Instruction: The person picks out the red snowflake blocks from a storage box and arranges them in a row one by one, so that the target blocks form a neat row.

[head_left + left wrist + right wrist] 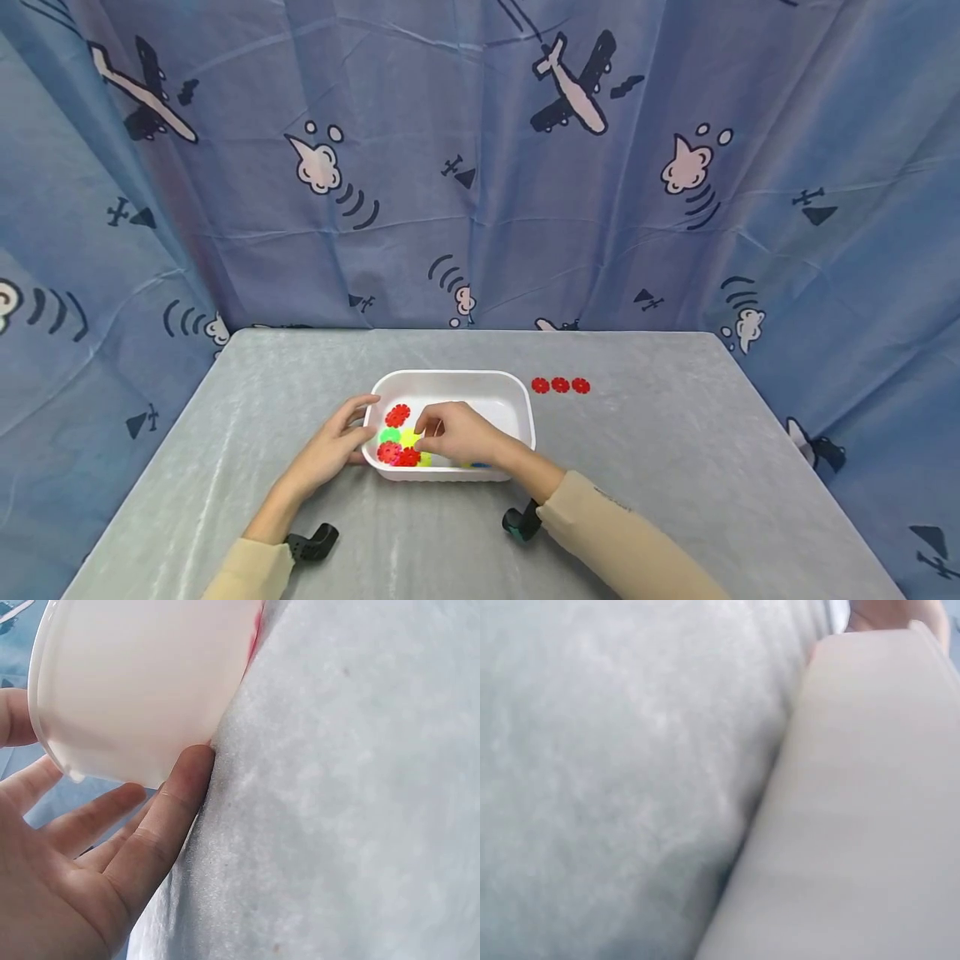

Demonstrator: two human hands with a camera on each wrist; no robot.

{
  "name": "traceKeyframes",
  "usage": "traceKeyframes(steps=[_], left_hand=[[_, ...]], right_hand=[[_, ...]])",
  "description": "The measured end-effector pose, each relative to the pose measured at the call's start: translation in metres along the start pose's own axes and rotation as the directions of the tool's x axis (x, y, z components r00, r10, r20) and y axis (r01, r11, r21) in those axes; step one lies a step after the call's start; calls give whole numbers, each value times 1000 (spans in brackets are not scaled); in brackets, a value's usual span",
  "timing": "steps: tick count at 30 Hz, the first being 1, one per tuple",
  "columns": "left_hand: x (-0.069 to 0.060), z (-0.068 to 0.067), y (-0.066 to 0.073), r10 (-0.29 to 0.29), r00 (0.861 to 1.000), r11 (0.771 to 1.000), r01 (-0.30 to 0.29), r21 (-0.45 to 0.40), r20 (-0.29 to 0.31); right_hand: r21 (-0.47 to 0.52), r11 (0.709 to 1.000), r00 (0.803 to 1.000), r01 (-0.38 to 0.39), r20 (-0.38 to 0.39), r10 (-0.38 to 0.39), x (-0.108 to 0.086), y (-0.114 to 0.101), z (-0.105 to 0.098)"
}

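Touches the left end of a white, round-cornered plastic tray [450, 385] on the grey bench [645, 467] with extended fingers of the left hand [333, 450]. Reaches over red, green and yellow toothed plastic discs [408, 439] inside with curled fingers of the right hand [461, 433]; cannot tell whether pinching any.

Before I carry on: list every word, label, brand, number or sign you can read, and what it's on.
Nothing is legible.
Right sleeve: a small dark marking, too small to read; I can't tell whether it is lettering.
Curtain: printed airplanes, clouds and curved lines; no words or numbers seen.
White tray: no label visible on the sides shown.
Row of red pieces: no text discernible at this size.
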State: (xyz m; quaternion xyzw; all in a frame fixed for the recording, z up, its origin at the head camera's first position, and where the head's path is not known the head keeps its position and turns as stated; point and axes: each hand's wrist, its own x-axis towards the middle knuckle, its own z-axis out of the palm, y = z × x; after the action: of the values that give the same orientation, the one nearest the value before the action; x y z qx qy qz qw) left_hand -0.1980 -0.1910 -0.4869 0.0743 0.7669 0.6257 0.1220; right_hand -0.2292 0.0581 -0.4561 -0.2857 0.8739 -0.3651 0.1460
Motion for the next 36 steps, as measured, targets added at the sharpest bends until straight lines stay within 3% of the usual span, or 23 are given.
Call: traceKeyframes(steps=[6,12,17,29,36], left_hand=[[0,0,0,-3,1000,1000,3,-4,1],[-1,0,1,-2,1000,1000,2,-4,1],[0,1,1,0,1000,1000,0,-2,-2],[0,1,0,4,1000,1000,-4,-8,0],[0,2,1,7,1000,1000,-7,-5,-5]], right_hand=[[-75,997,997,16,79,-11,11,2,11],[-159,985,995,62,92,-48,19,4,16],[-214,976,995,46,100,-25,22,5,19],[-154,988,998,26,56,-18,20,8,19],[-106,994,999,-23,38,27,19,9,19]])
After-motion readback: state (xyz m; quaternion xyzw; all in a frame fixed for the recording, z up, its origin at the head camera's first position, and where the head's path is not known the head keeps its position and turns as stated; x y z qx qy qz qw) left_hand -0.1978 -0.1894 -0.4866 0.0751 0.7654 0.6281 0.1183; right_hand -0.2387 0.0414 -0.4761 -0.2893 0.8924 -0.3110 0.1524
